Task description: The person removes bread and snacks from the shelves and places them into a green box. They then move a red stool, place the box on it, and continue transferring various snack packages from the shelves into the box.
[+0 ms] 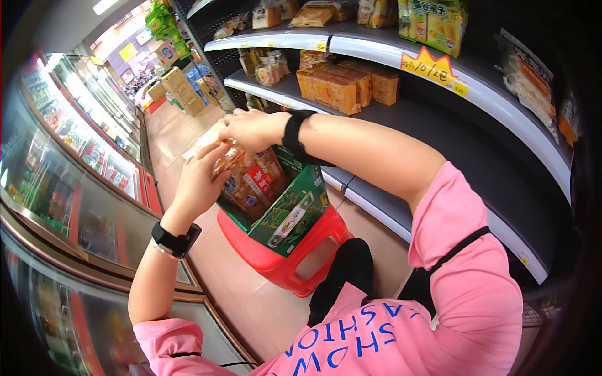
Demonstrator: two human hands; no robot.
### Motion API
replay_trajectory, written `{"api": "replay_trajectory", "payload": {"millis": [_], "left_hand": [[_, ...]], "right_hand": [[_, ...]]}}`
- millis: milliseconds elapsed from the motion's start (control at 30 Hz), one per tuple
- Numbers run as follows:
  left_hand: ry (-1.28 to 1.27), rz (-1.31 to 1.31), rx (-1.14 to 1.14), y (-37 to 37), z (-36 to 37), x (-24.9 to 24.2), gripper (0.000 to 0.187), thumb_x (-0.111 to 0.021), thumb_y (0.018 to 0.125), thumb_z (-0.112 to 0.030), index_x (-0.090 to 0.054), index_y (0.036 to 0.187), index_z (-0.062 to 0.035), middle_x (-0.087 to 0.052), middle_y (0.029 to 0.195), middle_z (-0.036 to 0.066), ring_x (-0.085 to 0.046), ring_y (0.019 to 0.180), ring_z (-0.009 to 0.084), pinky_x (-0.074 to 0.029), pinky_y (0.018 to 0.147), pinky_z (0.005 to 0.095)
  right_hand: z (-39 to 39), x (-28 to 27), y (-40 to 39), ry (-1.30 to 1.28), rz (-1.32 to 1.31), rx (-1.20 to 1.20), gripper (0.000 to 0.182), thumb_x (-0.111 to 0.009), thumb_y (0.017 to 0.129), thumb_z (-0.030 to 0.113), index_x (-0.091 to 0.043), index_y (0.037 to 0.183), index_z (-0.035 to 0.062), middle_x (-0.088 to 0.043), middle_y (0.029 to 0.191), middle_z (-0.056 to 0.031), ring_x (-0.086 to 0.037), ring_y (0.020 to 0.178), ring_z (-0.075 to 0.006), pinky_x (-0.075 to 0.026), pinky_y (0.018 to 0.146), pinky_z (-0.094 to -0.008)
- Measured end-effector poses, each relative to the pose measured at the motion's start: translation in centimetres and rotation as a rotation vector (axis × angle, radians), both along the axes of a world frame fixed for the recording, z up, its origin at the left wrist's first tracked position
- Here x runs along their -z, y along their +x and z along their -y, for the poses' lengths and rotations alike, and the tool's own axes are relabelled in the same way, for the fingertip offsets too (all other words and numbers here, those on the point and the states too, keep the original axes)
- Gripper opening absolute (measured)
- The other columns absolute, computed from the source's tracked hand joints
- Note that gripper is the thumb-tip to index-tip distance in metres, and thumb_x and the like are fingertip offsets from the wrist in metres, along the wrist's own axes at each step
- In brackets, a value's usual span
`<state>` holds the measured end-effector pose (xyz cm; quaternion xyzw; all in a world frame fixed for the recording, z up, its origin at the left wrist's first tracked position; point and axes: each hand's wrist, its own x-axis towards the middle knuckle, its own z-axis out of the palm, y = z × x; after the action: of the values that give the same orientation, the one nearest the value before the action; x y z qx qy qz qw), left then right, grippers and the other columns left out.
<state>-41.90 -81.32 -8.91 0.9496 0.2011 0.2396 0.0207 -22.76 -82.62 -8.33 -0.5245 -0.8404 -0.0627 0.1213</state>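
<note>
Beside shelves (370,177), both hands (227,147) reach low, bent.

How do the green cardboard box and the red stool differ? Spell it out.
The green cardboard box carries printed lettering; the red stool looks plain.
The box is open-topped with packaged food inside; the stool has an opening in its side.
The box rests on top; the stool supports it.
</note>
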Motion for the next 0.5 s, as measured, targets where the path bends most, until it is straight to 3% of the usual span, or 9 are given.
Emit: {"api": "replay_trajectory", "payload": {"millis": [133, 233, 267, 400, 500], "left_hand": [[0.020, -0.081, -0.050, -0.1, 0.1, -0.4, 0.044, -0.066, 0.072, -0.009, -0.056, 0.115, -0.0071, -0.054, 0.118, 0.014, -0.051, 0.105, 0.0348, -0.040, 0.091, 0.0409], [0.013, -0.129, -0.083, 0.3, 0.8, -1.4, 0.041, -0.067, 0.071, -0.013, -0.058, 0.111, -0.0064, -0.056, 0.116, 0.014, -0.054, 0.102, 0.0337, -0.042, 0.088, 0.0397], [0.007, -0.167, -0.115, 0.5, 1.1, -1.8, 0.040, -0.068, 0.071, -0.014, -0.059, 0.109, -0.0057, -0.056, 0.114, 0.014, -0.055, 0.101, 0.0334, -0.043, 0.087, 0.0390], [0.096, -0.307, -0.243, 2.8, 1.8, -3.8, 0.038, -0.068, 0.072, -0.028, -0.064, 0.099, -0.0025, -0.061, 0.103, 0.015, -0.058, 0.095, 0.0324, -0.045, 0.082, 0.0390], [0.176, -0.246, -0.173, 5.7, 3.5, -4.8, 0.041, -0.067, 0.073, -0.029, -0.061, 0.105, -0.0032, -0.058, 0.110, 0.015, -0.056, 0.101, 0.0315, -0.044, 0.085, 0.0385]], "right_hand": [[0.1, -0.3, 0.3, -0.027, 0.008, 0.005, 0.074, -0.081, 0.056, 0.026, -0.051, 0.122, 0.0150, -0.049, 0.116, -0.0143, -0.045, 0.111, -0.0339, -0.041, 0.089, -0.0430], [0.5, -1.3, 2.3, -0.212, -0.184, -0.041, 0.072, -0.076, 0.064, 0.032, -0.047, 0.122, 0.0016, -0.052, 0.114, -0.0235, -0.052, 0.105, -0.0353, -0.043, 0.087, -0.0390], [0.6, -0.6, 3.6, -0.067, -0.234, -0.064, 0.070, -0.073, 0.068, 0.034, -0.047, 0.121, -0.0015, -0.051, 0.116, -0.0238, -0.051, 0.107, -0.0348, -0.043, 0.087, -0.0392], [2.8, 0.8, 9.6, -0.043, -0.331, 0.068, 0.057, -0.063, 0.079, 0.037, -0.048, 0.119, -0.0014, -0.052, 0.115, -0.0226, -0.050, 0.107, -0.0345, -0.040, 0.091, -0.0376], [5.2, 3.3, 14.4, -0.075, -0.328, 0.206, 0.055, -0.061, 0.081, 0.036, -0.048, 0.118, -0.0021, -0.052, 0.115, -0.0228, -0.049, 0.109, -0.0342, -0.039, 0.092, -0.0370]]}}
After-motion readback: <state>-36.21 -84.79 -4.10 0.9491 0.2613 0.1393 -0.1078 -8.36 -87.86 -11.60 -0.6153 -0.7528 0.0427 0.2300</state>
